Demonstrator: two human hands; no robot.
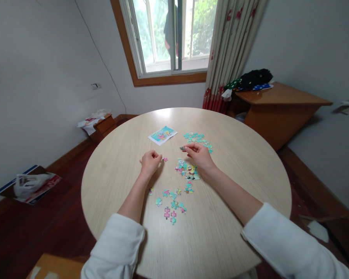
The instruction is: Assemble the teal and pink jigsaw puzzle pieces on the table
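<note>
My right hand [200, 155] is closed in a pinch on a small puzzle piece [182, 148], dark on the side facing me, above the table. Below it lies a partly joined puzzle section [191, 171] with a yellow cartoon figure. To the left, my left hand [151, 161] has its fingers curled together, with a pink puzzle piece [165, 159] at the fingertips. Loose pink and teal pieces [173, 204] are scattered nearer to me. Beyond my right hand is a spread of mostly teal pieces [194, 137], partly hidden by that hand.
A picture sheet [163, 135] lies toward the far side of the round table [110, 174]. A wooden desk [287, 95] with dark cloth stands at the back right, beside a curtain [232, 42]. A plastic bag [31, 184] is on the floor at left.
</note>
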